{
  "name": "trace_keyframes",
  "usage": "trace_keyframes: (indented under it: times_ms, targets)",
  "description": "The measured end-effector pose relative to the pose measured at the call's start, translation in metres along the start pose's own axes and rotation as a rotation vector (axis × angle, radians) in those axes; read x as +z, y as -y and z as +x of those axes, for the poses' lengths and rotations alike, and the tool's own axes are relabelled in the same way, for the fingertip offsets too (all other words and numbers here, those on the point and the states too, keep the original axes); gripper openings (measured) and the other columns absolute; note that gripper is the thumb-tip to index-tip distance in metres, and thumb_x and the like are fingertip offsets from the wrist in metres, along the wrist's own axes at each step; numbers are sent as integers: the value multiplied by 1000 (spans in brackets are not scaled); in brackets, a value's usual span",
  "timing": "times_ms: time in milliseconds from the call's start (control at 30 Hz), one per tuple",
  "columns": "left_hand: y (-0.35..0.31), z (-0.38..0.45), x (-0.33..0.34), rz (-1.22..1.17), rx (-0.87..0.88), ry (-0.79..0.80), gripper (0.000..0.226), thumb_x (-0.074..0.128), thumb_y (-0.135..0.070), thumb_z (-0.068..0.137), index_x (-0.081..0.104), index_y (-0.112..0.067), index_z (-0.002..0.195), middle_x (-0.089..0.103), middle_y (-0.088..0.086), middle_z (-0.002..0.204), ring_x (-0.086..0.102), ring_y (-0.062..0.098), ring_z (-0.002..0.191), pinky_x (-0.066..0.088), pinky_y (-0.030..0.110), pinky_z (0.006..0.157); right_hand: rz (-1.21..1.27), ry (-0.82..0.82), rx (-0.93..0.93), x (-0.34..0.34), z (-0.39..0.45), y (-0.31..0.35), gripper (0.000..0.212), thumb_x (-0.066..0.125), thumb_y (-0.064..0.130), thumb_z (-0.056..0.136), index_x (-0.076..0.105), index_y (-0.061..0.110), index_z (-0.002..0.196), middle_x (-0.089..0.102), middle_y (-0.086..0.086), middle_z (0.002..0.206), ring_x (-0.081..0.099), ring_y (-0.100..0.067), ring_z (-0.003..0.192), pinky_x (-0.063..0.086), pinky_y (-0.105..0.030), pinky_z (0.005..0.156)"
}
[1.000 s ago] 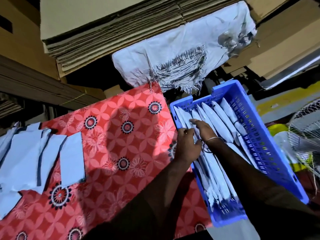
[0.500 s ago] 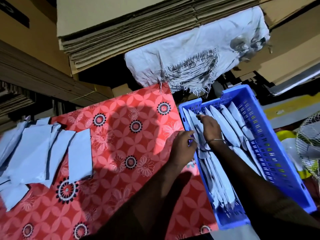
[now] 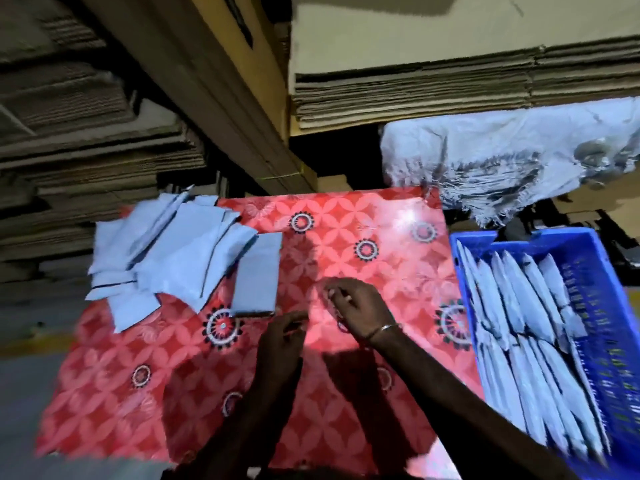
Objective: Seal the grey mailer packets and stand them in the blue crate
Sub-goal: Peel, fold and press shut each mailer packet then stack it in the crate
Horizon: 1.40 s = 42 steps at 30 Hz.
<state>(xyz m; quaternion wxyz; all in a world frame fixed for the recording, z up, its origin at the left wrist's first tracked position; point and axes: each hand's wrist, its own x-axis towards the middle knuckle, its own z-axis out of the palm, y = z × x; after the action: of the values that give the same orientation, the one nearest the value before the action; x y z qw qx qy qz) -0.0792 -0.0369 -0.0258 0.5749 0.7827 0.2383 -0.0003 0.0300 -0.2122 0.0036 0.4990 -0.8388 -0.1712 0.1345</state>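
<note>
No readable text, labels, brands or numbers anywhere. Dark print on the upright cardboard box (image 3: 242,22) at the top is blurred, illegible. Yellowish marks on the right wall of the blue crate (image 3: 620,362) too smeared to read. Grey mailer packets (image 3: 530,306) show no visible labels.
</note>
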Motion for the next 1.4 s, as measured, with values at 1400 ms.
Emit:
trace_keyframes:
  times_ms: [1400]
  targets:
    - [43, 23, -64, 940, 589, 465, 68, 64, -28, 79, 53, -26, 146, 40, 3, 161, 47, 32, 137, 44, 47, 113, -835, 141, 159, 49, -100, -6, 38, 50, 50, 76, 70, 47, 108, 64, 26, 128, 55, -11, 132, 35, -46, 105]
